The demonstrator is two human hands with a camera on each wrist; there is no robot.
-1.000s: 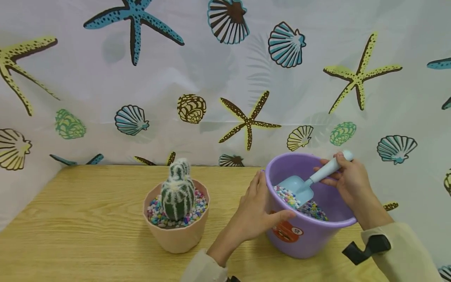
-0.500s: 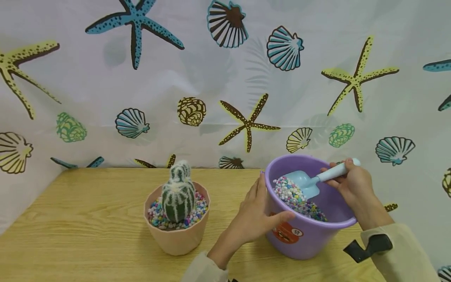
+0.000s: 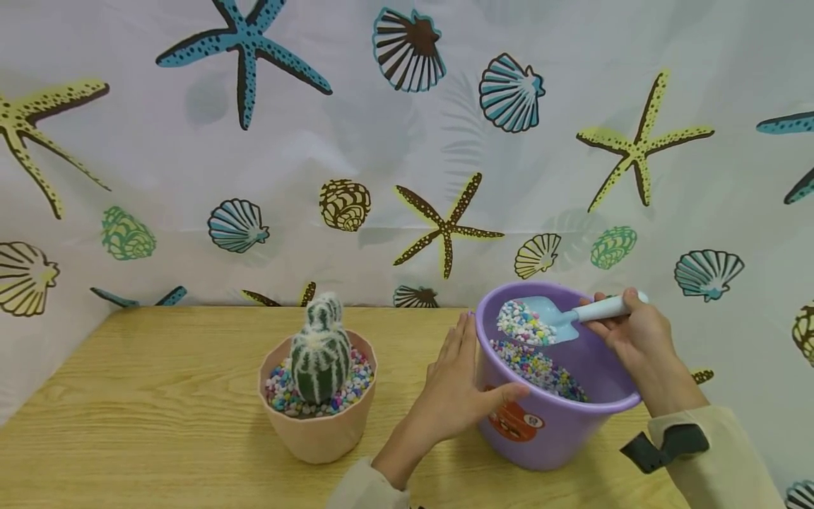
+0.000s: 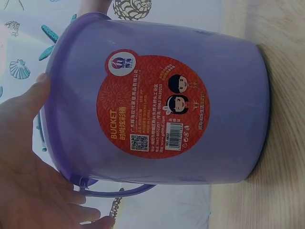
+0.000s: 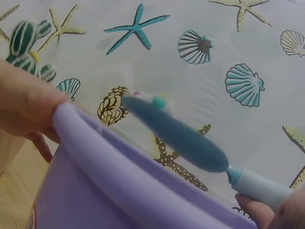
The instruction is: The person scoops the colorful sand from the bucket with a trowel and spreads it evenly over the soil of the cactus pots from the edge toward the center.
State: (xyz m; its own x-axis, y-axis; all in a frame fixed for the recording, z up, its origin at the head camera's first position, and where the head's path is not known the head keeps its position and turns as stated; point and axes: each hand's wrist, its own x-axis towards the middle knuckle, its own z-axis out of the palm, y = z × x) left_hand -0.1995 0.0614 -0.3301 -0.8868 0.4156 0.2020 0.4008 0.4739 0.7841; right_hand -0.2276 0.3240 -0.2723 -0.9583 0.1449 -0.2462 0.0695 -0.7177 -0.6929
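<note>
My right hand [image 3: 638, 339] grips the white handle of a light-blue scoop [image 3: 564, 331]. The scoop carries a heap of small multicoloured pebbles [image 3: 523, 324] over the mouth of a purple bucket [image 3: 559, 431]. More pebbles [image 3: 540, 369] lie inside the bucket. In the right wrist view, the scoop's blade [image 5: 178, 138] appears edge-on above the bucket rim [image 5: 114, 167]. My left hand [image 3: 448, 396] rests against the bucket's left side near the rim, fingers extended and thumb spread across the front. The left wrist view shows that hand [image 4: 33, 162] at the rim, beside the bucket's handle [image 4: 124, 193].
Left of the bucket, a cactus [image 3: 321, 360] stands in a peach pot [image 3: 318, 435], with coloured pebbles around its base. Both containers are on a wooden table [image 3: 140, 403]. Behind it hangs a white cloth [image 3: 286, 148] printed with shells and starfish.
The scoop has risen out of the pebbles and levelled, now carrying a heap; its handle end shifted right at first. My left hand keeps its place on the bucket. The head view has tilted slightly.
</note>
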